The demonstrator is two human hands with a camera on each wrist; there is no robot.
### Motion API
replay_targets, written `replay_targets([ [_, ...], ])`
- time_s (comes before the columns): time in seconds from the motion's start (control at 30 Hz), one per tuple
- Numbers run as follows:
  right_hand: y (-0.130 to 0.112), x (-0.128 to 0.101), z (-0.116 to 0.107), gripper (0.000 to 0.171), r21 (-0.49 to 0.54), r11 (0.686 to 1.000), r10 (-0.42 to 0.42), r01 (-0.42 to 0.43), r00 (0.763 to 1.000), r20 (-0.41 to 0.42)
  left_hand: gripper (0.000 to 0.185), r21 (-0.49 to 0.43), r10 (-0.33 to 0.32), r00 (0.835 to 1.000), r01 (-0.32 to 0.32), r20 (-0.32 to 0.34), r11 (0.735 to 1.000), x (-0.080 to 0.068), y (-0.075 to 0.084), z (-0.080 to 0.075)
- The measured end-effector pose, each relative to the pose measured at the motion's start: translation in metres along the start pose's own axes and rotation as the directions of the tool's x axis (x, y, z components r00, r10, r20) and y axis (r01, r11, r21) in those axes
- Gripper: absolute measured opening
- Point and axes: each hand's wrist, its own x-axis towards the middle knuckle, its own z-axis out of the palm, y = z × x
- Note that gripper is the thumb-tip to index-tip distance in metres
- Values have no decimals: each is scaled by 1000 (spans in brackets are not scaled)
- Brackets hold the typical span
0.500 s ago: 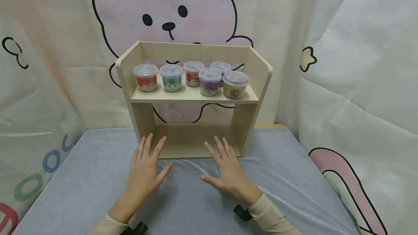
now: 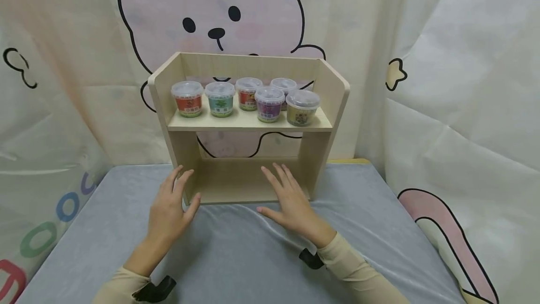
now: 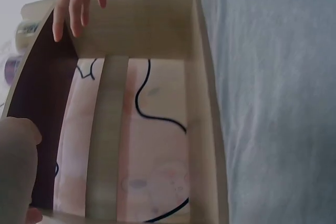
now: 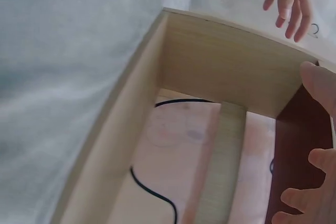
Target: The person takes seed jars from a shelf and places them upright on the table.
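A two-tier wooden shelf [image 2: 249, 61] stands upright on the cloth-covered table. Its upper board carries several lidded plastic cups: one with a red label [image 2: 189, 102], a teal one [image 2: 221, 102], a purple one [image 2: 269, 107] and a yellowish one [image 2: 302, 111], plus two more behind. My left hand [image 2: 166, 212] hovers by the shelf's lower left corner, fingers spread and holding nothing. Before the lower compartment's right part, my right hand [image 2: 295, 210] is held with fingers extended and nothing in it. Both wrist views look into the lower compartment, where no cups show.
Blue-grey cloth [image 2: 240, 257] covers the table around the shelf. Printed curtains [image 2: 460, 121] hang behind and at both sides. A thin yellow edge [image 2: 349, 161] shows at the table's back right. Dark wrist mounts [image 2: 155, 290] sit under both sleeves.
My left hand has moved left and slightly forward, from in front of the shelf's opening to its left corner. The right hand has barely shifted. The cups stay where they were.
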Motion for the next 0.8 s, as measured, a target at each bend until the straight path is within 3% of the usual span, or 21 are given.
replay_targets([
  [0.23,-4,18,-16,95,33,999,0,2,999,-44,55,-35,-44,997,42,-63,999,13,-11,-5],
  [0.43,-9,29,-27,87,94,995,-15,18,999,-29,54,-78,-134,988,127,-80,989,28,-23,-12],
  [0.63,-14,38,-35,81,168,986,-9,2,999,37,54,-168,-250,966,237,-60,957,37,-37,-19],
  [0.8,-21,47,-39,78,187,982,-24,14,998,54,64,-176,-290,957,283,-18,943,42,-45,-17],
])
